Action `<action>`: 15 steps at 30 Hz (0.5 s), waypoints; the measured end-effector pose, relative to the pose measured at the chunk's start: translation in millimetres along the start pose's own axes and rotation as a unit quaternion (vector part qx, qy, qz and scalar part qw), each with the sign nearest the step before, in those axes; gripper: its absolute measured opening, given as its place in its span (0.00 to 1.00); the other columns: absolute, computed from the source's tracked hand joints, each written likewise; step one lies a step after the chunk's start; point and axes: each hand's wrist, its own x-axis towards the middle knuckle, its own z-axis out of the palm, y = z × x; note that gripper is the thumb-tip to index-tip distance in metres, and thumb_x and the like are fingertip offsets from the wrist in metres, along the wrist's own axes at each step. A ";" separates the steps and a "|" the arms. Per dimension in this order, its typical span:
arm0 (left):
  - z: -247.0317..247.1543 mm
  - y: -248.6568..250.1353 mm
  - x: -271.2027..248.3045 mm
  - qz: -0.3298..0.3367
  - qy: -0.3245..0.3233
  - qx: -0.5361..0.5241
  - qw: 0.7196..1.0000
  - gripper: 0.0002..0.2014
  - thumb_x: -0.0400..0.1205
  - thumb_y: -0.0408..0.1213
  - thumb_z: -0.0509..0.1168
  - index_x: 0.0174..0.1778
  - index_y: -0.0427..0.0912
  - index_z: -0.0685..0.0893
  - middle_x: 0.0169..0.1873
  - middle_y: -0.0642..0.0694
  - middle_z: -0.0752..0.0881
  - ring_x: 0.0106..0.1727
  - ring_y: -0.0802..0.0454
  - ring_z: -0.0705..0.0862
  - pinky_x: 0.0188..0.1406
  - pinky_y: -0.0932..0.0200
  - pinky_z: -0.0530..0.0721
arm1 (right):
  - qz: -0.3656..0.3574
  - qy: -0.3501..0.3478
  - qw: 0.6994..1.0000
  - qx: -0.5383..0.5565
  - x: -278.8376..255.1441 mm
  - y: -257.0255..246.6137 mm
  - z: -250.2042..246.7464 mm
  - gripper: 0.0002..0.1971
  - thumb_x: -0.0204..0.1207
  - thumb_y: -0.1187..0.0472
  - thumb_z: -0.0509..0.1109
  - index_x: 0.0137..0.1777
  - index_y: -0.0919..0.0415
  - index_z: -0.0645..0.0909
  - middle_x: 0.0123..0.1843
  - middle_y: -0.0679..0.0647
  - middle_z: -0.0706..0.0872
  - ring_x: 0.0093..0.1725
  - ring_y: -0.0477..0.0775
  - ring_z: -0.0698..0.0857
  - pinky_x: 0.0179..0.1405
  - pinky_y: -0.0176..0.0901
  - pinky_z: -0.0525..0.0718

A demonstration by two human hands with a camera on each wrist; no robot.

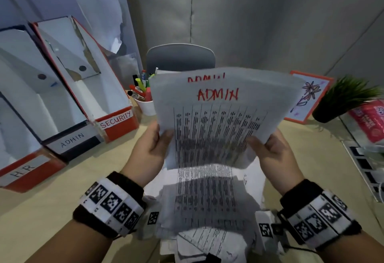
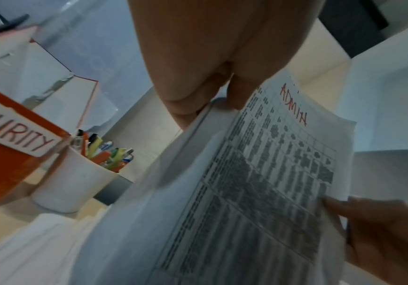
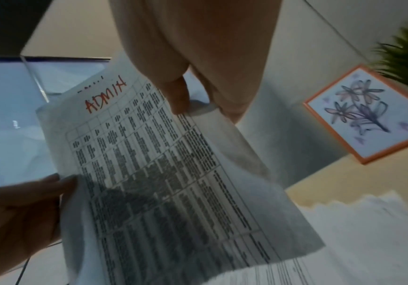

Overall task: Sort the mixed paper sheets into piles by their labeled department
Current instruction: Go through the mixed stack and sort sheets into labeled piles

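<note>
Both hands hold up a small stack of printed sheets [image 1: 220, 117] marked ADMIN in red, above the desk's middle. My left hand [image 1: 153, 146] pinches the stack's left edge, thumb on the front. My right hand [image 1: 268, 148] pinches the right edge the same way. A second ADMIN heading peeks out behind the front sheet. The left wrist view shows the same ADMIN sheets [image 2: 259, 183]; so does the right wrist view, sheets [image 3: 164, 173]. A loose pile of mixed papers [image 1: 207, 210] lies on the desk below the hands.
Three file boxes stand at the left: HR [image 1: 25, 171], ADMIN [image 1: 72, 138] and SECURITY [image 1: 116, 119]. A white pen cup [image 1: 145, 104] sits behind them. A framed flower drawing [image 1: 309, 96], a potted plant [image 1: 345, 98] and a pink packet [image 1: 369, 123] are at the right.
</note>
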 end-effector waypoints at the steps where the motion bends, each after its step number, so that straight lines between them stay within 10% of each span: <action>1: 2.1 0.0 0.8 0.024 0.003 0.000 1.000 0.15 0.86 0.39 0.55 0.68 0.47 0.74 0.66 0.56 0.82 0.69 0.59 0.79 0.66 0.64 0.78 | -0.019 -0.002 1.000 0.008 0.4 -3.0 0.2 0.21 0.82 0.69 0.61 0.73 0.56 0.70 0.65 0.45 0.83 0.63 0.41 0.82 0.57 0.30 0.81; 6: 12.6 -33.1 -5.5 -0.015 0.000 0.133 0.991 0.12 0.86 0.37 0.56 0.64 0.51 0.71 0.58 0.66 0.79 0.63 0.65 0.78 0.64 0.58 0.77 | 0.024 -0.048 0.992 -0.113 -3.2 18.7 5.0 0.25 0.84 0.70 0.56 0.75 0.44 0.64 0.62 0.20 0.75 0.61 0.22 0.73 0.64 0.29 0.70; 10: 19.9 -59.7 -20.9 -0.037 0.022 0.173 0.984 0.13 0.87 0.43 0.52 0.65 0.44 0.71 0.55 0.52 0.81 0.54 0.58 0.79 0.54 0.56 0.80 | 0.059 -0.093 0.975 -0.190 -12.3 40.9 11.7 0.26 0.84 0.71 0.54 0.74 0.42 0.61 0.71 0.41 0.73 0.68 0.36 0.71 0.72 0.38 0.66; 15: 15.2 -56.2 -13.5 -0.077 0.101 0.171 0.977 0.08 0.86 0.32 0.57 0.60 0.41 0.76 0.45 0.62 0.81 0.45 0.71 0.79 0.40 0.81 0.73 | 0.060 -0.059 0.974 -0.210 -6.7 41.1 15.1 0.21 0.83 0.66 0.60 0.73 0.48 0.67 0.63 0.42 0.79 0.62 0.42 0.76 0.62 0.40 0.73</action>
